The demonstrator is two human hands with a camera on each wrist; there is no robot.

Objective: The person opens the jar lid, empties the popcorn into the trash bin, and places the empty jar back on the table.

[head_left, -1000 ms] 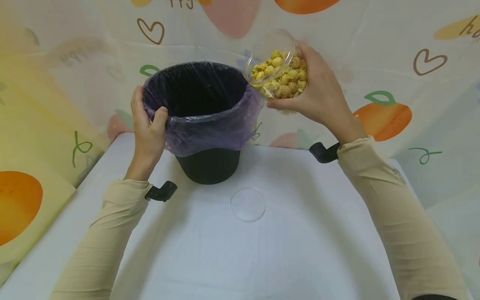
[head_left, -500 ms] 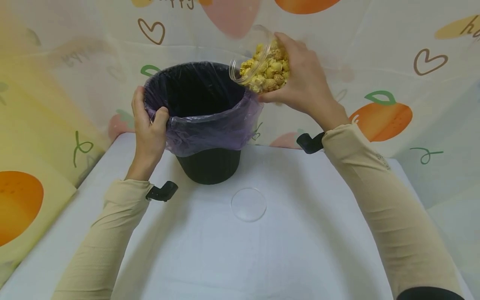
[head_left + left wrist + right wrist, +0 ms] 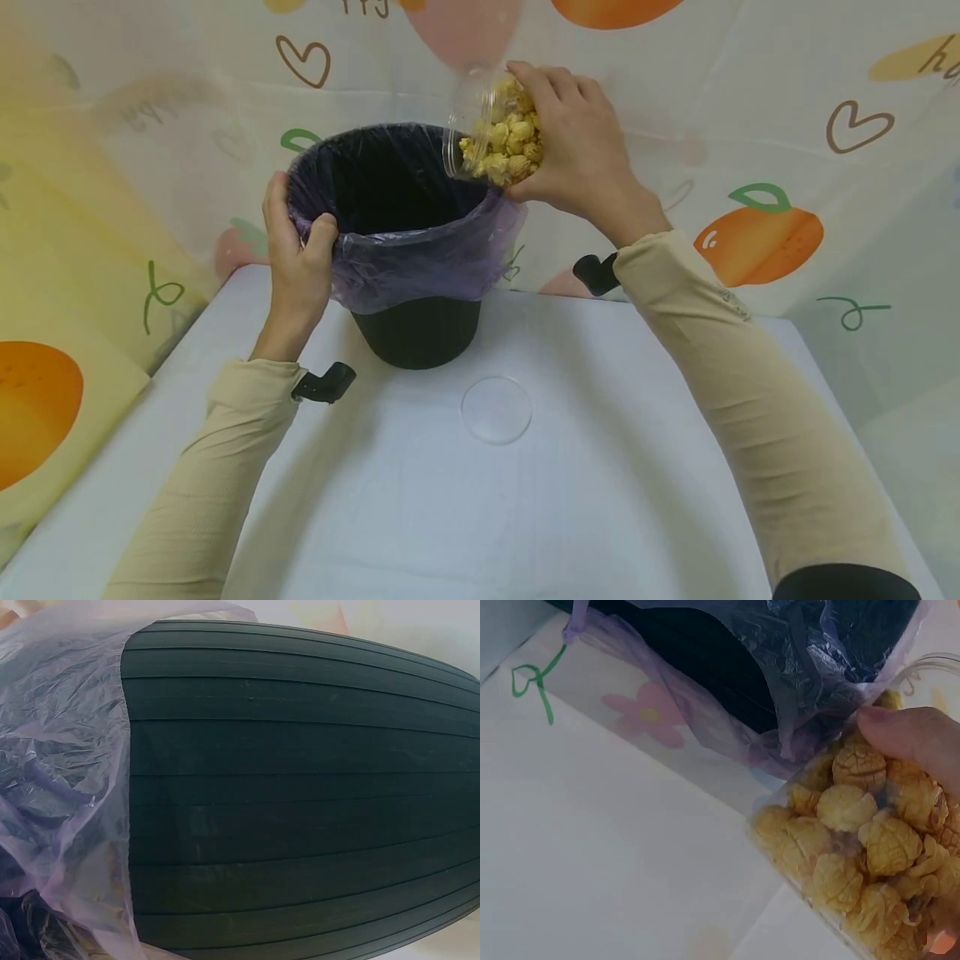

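My left hand grips the left rim of a dark green trash can, thumb outside and fingers behind. A thin purple trash bag lines the can and folds down over its rim; the left wrist view shows the can's ridged wall. My right hand holds a clear plastic jar at the can's right rim. The jar is tipped on its side, mouth to the left over the can. Yellow popcorn fills its lower part, also seen close in the right wrist view.
A clear round lid lies flat on the white-covered table in front of the can. Behind the table hangs a fruit-printed cloth, close to the can and the right hand.
My right hand has carried the jar leftward to the can's rim and tipped it further over, so its mouth faces left. The left hand and the can have stayed still.
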